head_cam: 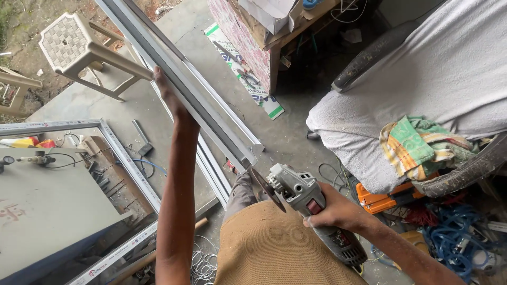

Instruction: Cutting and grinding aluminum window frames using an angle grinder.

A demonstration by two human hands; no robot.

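My left hand point(168, 94) grips the edge of a long white frame profile point(200, 100) that runs diagonally from the upper left down to its cut end near my knee. My right hand point(331, 211) is wrapped around the body of a grey angle grinder point(301, 195). The grinder's dark disc point(266, 189) sits just below and right of the profile's cut end point(252, 153), close to it but apart. My lap in tan cloth point(274, 248) is under the grinder.
More white profiles point(211, 169) lie on the concrete floor. A rectangular white frame point(127, 163) surrounds a grey machine top point(47, 211). A plastic stool point(79, 47) stands upper left. A white-covered seat point(422, 89) with folded cloth point(422, 148), an orange box point(385, 199) and blue cable point(454, 232) are right.
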